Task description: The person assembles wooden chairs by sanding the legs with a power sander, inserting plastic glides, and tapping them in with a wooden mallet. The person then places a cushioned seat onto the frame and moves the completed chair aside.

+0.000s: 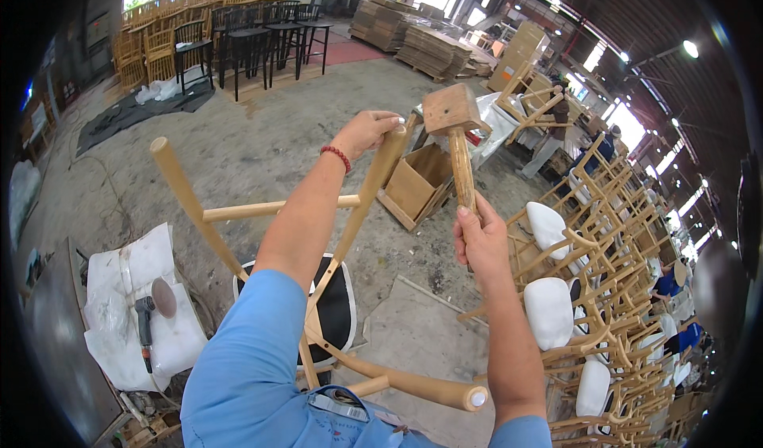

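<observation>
Chair frame upturned, mallet raised

Chair frame (350, 233), pale wood, sits upside down close in front of the person, legs pointing up, dark seat pad w/ white rim low in the middle. Stack of finished chairs (612, 289) w/ white-wrapped seats fills the right side. Cardboard box (419, 184) lies open on the concrete floor beyond. Left hand (366, 132), fingers closed round the top of one upturned leg. Right hand (479, 240), fingers wrapped tight on the handle of a wooden mallet (455, 134), head up, just right of that leg.
</observation>
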`<state>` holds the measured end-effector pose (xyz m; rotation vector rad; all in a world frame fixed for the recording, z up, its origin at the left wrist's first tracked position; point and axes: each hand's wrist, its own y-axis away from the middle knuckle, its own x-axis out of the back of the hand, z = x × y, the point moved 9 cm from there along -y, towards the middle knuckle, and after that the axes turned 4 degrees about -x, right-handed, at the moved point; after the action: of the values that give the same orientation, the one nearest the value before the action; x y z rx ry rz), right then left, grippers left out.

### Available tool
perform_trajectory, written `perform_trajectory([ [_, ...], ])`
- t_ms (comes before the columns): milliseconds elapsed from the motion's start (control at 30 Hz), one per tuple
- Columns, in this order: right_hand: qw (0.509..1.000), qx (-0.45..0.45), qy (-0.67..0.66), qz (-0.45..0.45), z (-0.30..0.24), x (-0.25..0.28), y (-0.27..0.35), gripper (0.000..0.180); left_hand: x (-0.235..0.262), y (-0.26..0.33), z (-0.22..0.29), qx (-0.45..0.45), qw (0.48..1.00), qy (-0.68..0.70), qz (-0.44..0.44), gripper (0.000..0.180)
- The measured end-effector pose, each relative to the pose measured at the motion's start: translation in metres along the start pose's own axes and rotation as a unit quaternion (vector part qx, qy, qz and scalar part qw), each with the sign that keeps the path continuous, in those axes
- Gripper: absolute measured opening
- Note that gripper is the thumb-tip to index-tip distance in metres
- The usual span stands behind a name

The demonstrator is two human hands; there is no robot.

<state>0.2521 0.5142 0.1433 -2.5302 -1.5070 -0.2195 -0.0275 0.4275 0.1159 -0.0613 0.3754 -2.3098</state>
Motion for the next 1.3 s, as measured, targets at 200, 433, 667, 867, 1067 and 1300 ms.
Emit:
perform_trajectory([
  [200,0.988,-0.011,0.153,0.017,-0.023,0.017,-0.024,0.044,-0.001,-0.001,-0.003,-0.008,1.000,0.010,0.012,0.039],
  [433,0.943,-0.036,0.329,-0.043,-0.074,0.009,-0.056,0.045,0.001,-0.001,-0.003,-0.028,0.999,-0.025,0.014,0.041],
  [667,0.945,-0.022,0.327,-0.022,-0.124,0.014,-0.053,0.047,0.003,0.005,-0.001,-0.038,0.999,-0.004,0.017,0.040],
  [867,0.922,-0.048,0.382,-0.035,-0.096,0.014,-0.061,0.048,-0.006,0.008,-0.005,-0.030,0.998,0.047,0.019,0.040],
  [1067,0.932,0.094,0.304,0.174,-0.210,0.050,-0.043,0.034,0.005,0.009,-0.021,-0.029,0.991,0.132,0.004,0.038],
  [1300,0.759,0.387,0.465,0.242,-0.160,0.057,-0.059,0.029,-0.007,0.014,-0.056,0.017,0.987,0.156,0.039,0.033],
])
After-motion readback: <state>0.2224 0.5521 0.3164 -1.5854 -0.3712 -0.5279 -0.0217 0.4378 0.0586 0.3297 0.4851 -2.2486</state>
